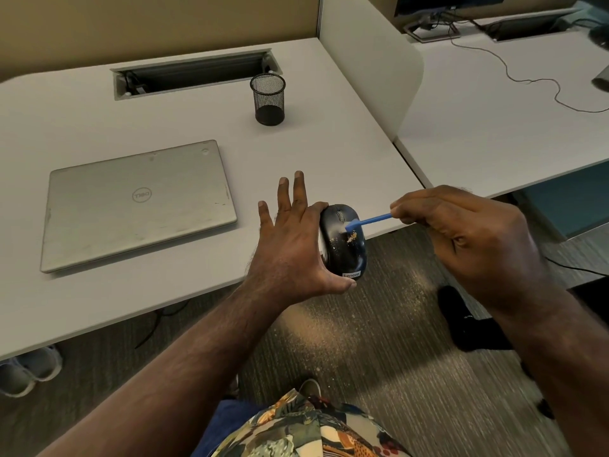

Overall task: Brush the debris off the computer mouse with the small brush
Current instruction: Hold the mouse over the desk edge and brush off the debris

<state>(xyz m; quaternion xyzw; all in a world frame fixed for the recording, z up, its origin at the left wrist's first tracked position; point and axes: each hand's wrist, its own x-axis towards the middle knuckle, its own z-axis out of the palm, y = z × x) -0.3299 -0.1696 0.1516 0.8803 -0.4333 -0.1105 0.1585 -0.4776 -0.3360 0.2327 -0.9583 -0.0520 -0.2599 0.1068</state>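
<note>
A black computer mouse is held on its side just past the desk's front edge, over the carpet. My left hand grips it between thumb and index finger, the other fingers spread. Tan crumbs cling to the mouse's top shell. My right hand pinches the blue handle of a small brush. The brush's head touches the mouse just above the crumbs.
A shut silver laptop lies on the white desk to the left. A black mesh pen cup stands farther back. Tan debris is scattered on the carpet below. A divider panel separates a second desk at right.
</note>
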